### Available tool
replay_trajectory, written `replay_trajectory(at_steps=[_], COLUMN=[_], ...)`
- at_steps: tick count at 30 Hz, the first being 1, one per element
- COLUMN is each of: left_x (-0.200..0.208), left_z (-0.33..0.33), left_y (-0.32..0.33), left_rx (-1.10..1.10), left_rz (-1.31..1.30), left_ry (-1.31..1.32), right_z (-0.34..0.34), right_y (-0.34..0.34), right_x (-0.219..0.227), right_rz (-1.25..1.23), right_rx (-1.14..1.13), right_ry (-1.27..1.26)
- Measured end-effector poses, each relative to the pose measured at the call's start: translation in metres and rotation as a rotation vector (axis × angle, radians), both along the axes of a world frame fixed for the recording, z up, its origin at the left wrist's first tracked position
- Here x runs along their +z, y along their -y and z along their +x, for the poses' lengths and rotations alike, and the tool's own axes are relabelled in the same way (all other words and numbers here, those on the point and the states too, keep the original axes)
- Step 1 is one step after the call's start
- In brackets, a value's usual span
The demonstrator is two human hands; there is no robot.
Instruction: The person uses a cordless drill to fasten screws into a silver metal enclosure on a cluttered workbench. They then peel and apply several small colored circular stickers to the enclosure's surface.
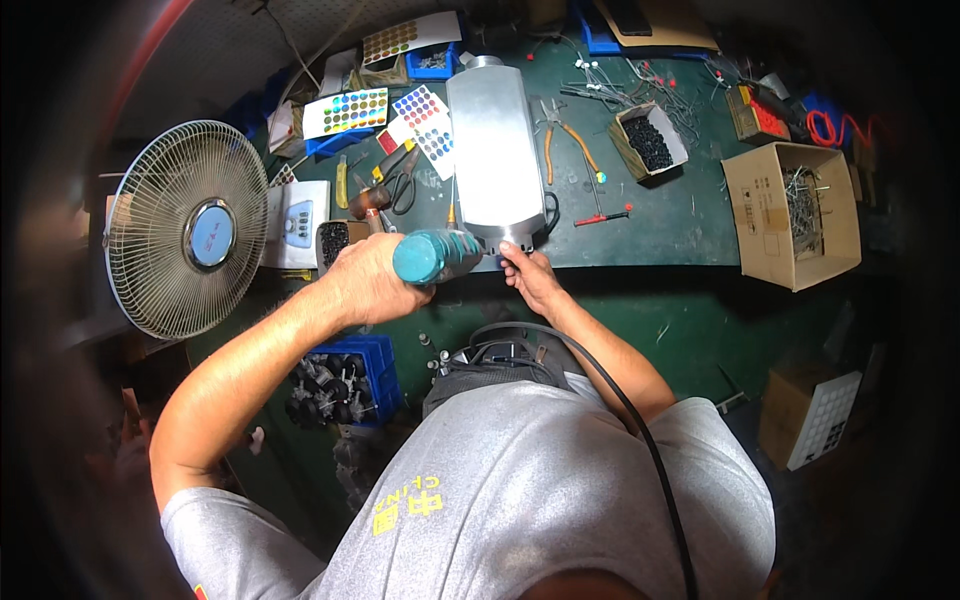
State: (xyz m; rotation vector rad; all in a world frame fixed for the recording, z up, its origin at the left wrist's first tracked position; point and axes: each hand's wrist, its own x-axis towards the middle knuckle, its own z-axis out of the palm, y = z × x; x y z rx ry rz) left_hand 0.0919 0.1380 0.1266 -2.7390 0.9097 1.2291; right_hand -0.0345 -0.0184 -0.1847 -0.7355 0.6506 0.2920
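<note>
The green workbench (690, 240) spans the far half of the scene, with a fan (150, 240) at left. The silver metal housing (490, 150) lies lengthwise at the bench's middle, its near end at the near edge. It looks stiff and hollow, so probably moderate in weight; its smooth skin may slip and scratch. Best hold: 2 palms, 1 on each long side, clear of the narrower ends. Right stands an open cardboard box (748, 220). The left hand (372, 280) is wrapped around a teal power tool (430, 258), just left of that near end. The right hand (535, 280) has its thumb against the near end; I cannot tell whether it pinches a small part. Farther right lie orange-handled pliers (582, 147).
</note>
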Motion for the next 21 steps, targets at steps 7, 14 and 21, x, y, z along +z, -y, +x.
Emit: replay_trajectory(at_steps=[7,14,21], left_x=[0.009,0.016,0.02], left_z=[-0.003,-0.016,-0.005], left_y=[-0.008,-0.013,-0.01], left_rx=[0.013,0.065,0.111], left_rz=[-0.169,-0.22,-0.411], left_ry=[-0.016,-0.022,-0.164], right_z=[-0.002,-0.055,-0.062], right_y=[0.02,0.047,0.06], right_x=[0.007,0.013,0.033], right_rz=[0.089,-0.015,0.027], right_rx=[0.133,0.134,0.032], right_ry=[-0.01,-0.009,-0.04])
